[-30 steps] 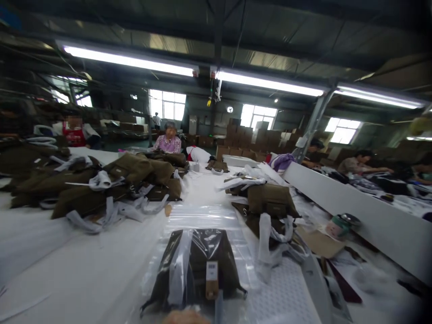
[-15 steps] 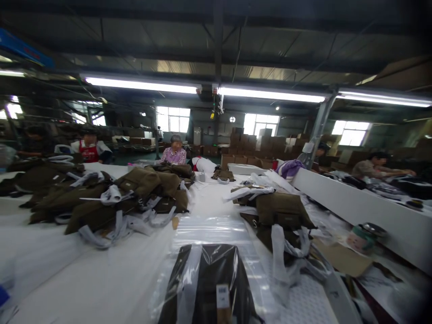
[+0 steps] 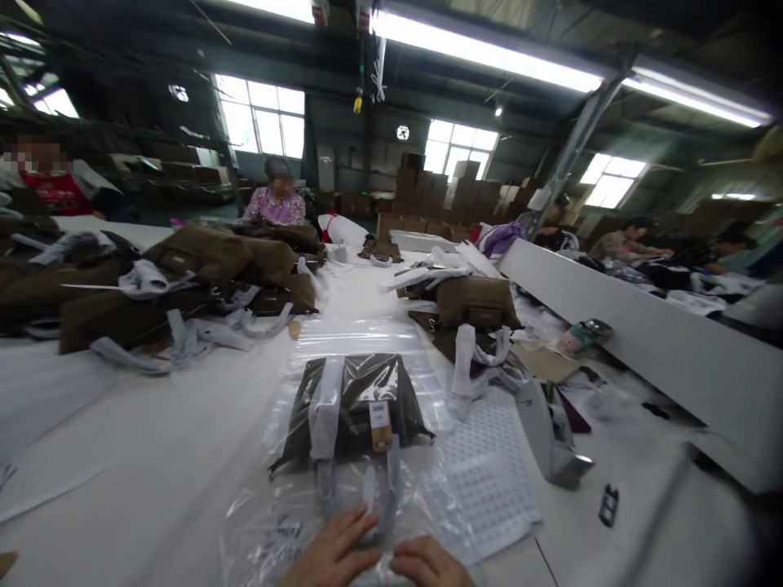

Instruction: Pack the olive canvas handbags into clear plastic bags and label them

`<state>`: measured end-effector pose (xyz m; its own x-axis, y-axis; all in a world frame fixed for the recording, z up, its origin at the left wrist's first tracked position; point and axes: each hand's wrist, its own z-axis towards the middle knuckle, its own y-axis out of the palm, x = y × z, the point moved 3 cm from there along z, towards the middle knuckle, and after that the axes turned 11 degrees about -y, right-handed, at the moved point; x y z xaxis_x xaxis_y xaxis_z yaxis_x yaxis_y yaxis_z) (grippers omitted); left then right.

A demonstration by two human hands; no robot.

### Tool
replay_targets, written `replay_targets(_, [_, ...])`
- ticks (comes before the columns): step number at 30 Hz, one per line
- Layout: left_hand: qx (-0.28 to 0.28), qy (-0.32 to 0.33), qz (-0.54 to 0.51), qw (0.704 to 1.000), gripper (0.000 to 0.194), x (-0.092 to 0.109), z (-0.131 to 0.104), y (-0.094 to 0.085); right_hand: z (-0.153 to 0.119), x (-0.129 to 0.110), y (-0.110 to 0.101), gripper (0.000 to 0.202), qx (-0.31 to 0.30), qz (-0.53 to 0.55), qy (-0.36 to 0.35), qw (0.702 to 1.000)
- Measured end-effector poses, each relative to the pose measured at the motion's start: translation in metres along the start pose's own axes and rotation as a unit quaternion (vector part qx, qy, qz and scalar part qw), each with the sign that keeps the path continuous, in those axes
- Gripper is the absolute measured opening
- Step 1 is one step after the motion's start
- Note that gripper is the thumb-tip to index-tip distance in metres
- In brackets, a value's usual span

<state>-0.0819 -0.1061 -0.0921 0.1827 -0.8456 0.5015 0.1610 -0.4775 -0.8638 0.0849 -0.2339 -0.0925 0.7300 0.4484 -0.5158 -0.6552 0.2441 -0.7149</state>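
Observation:
A dark olive bag (image 3: pixel 358 391) lies inside a clear plastic bag (image 3: pixel 250 497) on the white table. Pale wrapping covers its straps, and a white and brown tag (image 3: pixel 380 425) shows on its front. My left hand (image 3: pixel 336 550) rests on the near end of the plastic, fingers spread, by the wrapped handles. Beside it, my right hand (image 3: pixel 428 562) lies on the plastic with its fingers slightly bent and nothing visible in them. The two hands are close together but apart.
Olive bags (image 3: pixel 238 261) are heaped at the left, others (image 3: pixel 477 302) at the right. A tape dispenser (image 3: pixel 554 440), a small black tool (image 3: pixel 608 505) and sticker sheets (image 3: pixel 489 465) lie at the right, near a white partition (image 3: pixel 612 326). Several people sit farther back.
The view has tilted down, showing more of the near table. Both my hands have come into view at the bottom edge, on the plastic.

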Motion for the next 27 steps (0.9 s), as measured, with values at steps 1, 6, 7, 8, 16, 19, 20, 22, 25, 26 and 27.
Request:
replay_targets(1, [0.027, -0.019, -0.020, 0.999, 0.039, 0.002, -0.002, -0.013, -0.004, -0.001, -0.006, 0.025, 0.015, -0.003, 0.013, 1.000])
replay_targets(6, [0.047, -0.115, -0.126, 0.984, 0.021, 0.012, 0.029, -0.059, -0.052, 0.013, -0.061, 0.023, 0.146, -0.071, 0.196, 0.967])
replay_targets(7, [0.029, -0.108, -0.141, 0.984, 0.020, 0.017, 0.044, -0.064, -0.064, 0.021, -0.071, 0.022, 0.167, -0.092, 0.231, 0.954])
replay_targets(8, [0.009, -0.099, -0.151, 0.984, 0.020, 0.023, 0.060, -0.066, -0.075, 0.029, -0.078, 0.022, 0.182, -0.112, 0.257, 0.942])
replay_targets(16, [-0.110, -0.090, -0.161, 0.977, 0.025, 0.072, 0.190, -0.044, -0.121, 0.095, -0.104, 0.037, 0.166, -0.159, 0.287, 0.930])
replay_targets(19, [-0.154, -0.157, -0.165, 0.961, 0.029, 0.076, 0.233, -0.006, -0.121, 0.118, -0.117, 0.041, 0.175, -0.149, 0.305, 0.924])
replay_targets(20, [-0.163, -0.184, -0.161, 0.956, 0.032, 0.075, 0.244, 0.009, -0.121, 0.125, -0.120, 0.042, 0.175, -0.146, 0.310, 0.923])
replay_targets(22, [-0.172, -0.235, -0.140, 0.946, 0.045, 0.069, 0.263, 0.036, -0.120, 0.137, -0.124, 0.045, 0.174, -0.138, 0.317, 0.922])
replay_targets(25, [-0.183, -0.301, -0.105, 0.930, 0.068, 0.059, 0.280, 0.069, -0.122, 0.148, -0.121, 0.045, 0.179, -0.127, 0.327, 0.919])
replay_targets(26, [-0.188, -0.317, -0.100, 0.924, 0.072, 0.058, 0.284, 0.077, -0.124, 0.150, -0.118, 0.045, 0.185, -0.124, 0.330, 0.917])
replay_targets(27, [-0.194, -0.329, -0.098, 0.919, 0.073, 0.057, 0.288, 0.084, -0.126, 0.151, -0.116, 0.044, 0.193, -0.121, 0.332, 0.916])
